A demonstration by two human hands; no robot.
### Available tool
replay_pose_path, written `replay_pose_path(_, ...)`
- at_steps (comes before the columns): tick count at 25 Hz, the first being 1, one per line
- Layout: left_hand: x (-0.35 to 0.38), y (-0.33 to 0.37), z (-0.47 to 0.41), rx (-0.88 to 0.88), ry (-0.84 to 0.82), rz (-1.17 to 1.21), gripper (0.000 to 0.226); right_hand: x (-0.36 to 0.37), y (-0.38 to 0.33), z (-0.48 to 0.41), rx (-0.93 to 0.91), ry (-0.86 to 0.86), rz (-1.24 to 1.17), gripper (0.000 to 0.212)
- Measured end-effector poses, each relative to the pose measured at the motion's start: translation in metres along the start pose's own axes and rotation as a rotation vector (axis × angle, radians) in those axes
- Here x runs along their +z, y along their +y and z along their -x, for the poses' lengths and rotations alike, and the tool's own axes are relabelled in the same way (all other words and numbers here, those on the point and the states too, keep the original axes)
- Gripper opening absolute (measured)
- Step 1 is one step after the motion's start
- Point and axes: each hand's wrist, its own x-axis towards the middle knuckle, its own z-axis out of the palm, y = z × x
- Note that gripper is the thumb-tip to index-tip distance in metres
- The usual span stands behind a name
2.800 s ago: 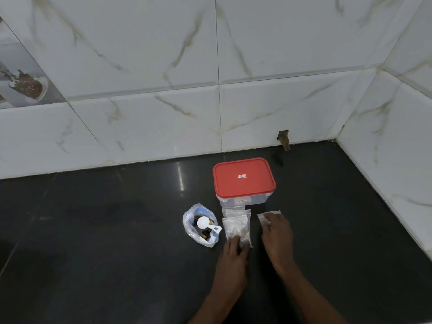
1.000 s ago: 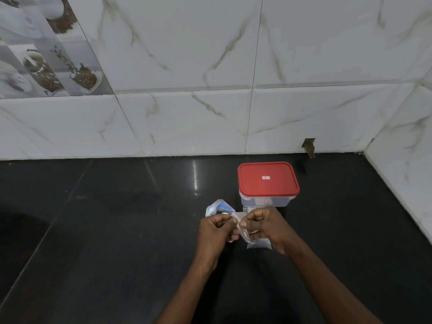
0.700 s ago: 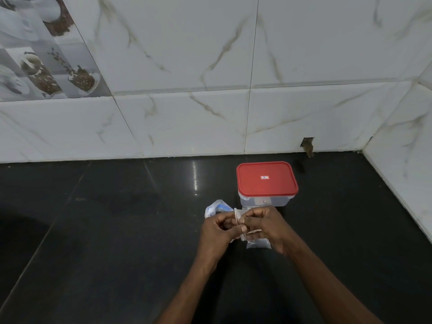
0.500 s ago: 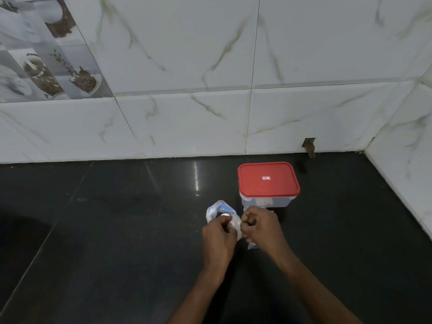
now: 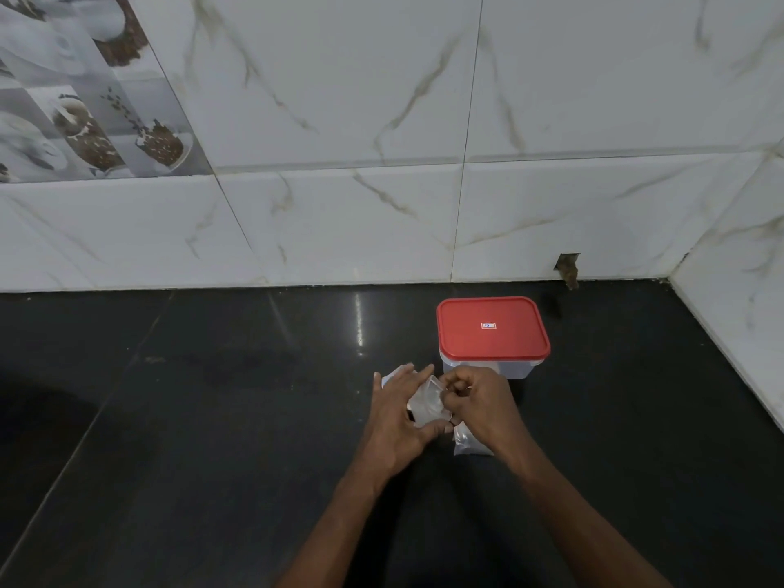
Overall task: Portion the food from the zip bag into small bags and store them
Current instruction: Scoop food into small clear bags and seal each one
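Right grip is curling its fingers and pinching the top edge of a clear small bag, knuckles up, forearm coming in from lower right. Left grip is pinching the same bag from the left, thumb under it, fingers stretching forward. I'm seeing the bag held between both hands over the worktop. Spare bags are lying under the right wrist. Zip bag is peeking out behind the left fingers. Red-lidded container is sitting just beyond.
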Motion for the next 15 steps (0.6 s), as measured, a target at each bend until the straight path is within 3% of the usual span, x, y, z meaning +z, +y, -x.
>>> replay_pose_path(6, 0.015, -0.005, 0.01, 0.036, 0.066, -0.015, 0.087, 0.004, 0.0, 0.002, 0.024, -0.043, -0.018, 0.027)
replay_pose_path(9, 0.011, -0.004, 0.013, -0.049, 0.088, 0.112, 0.075, 0.006, -0.002, 0.002, 0.018, -0.03, -0.095, 0.029)
replay_pose_path(12, 0.002, -0.015, 0.012, -0.126, 0.234, 0.173, 0.062, 0.006, 0.01, -0.005, 0.052, 0.075, -0.206, 0.022)
replay_pose_path(14, -0.008, -0.021, 0.012, -0.193, 0.324, 0.208, 0.069, 0.005, 0.028, -0.012, 0.067, 0.156, 0.047, 0.009)
replay_pose_path(15, -0.013, -0.024, 0.012, -0.227, 0.351, 0.222, 0.073, 0.006, 0.036, -0.013, 0.081, 0.131, 0.197, 0.016)
